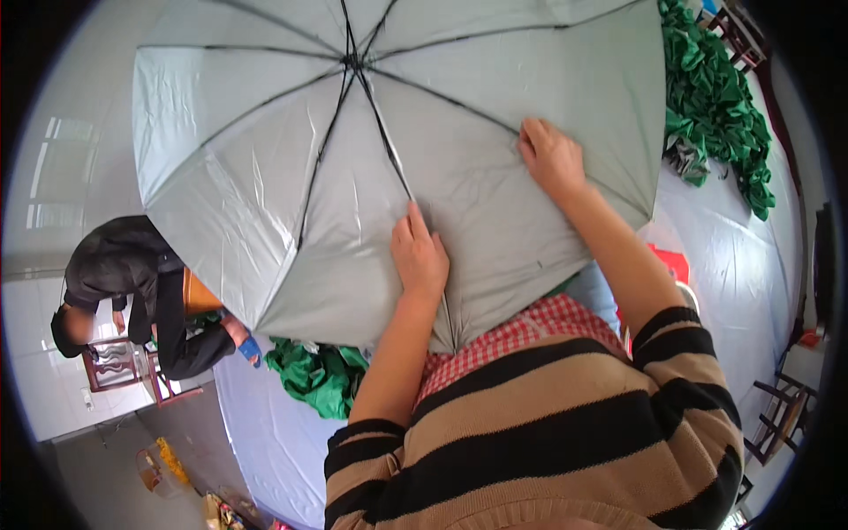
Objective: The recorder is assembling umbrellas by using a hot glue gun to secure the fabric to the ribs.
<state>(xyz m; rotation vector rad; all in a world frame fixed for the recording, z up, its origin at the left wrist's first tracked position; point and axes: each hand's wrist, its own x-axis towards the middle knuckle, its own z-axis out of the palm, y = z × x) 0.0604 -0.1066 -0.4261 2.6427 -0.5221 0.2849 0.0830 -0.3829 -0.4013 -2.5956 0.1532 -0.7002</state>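
An opened umbrella point(468, 168) with silver-grey fabric and thin black ribs spreads in front of me, its ribs meeting at a dark hub point(353, 62). On the near panels, my left hand point(420, 256) is closed at one rib, the index finger stretched along it. Farther right, the curled fingers of my right hand point(552, 159) grip another rib near its middle. Parts of both ribs beneath my fingers are hidden. The near edge of the fabric reaches down to my red-and-white checked apron point(530, 331).
Crumpled green fabric point(720, 106) is heaped at the far right, with a smaller green bundle point(318, 375) at the near left. A person in dark clothes point(132, 274) sits bent over at the left. Pale sheeting point(724, 238) covers the floor; a wooden stool point(782, 411) stands right.
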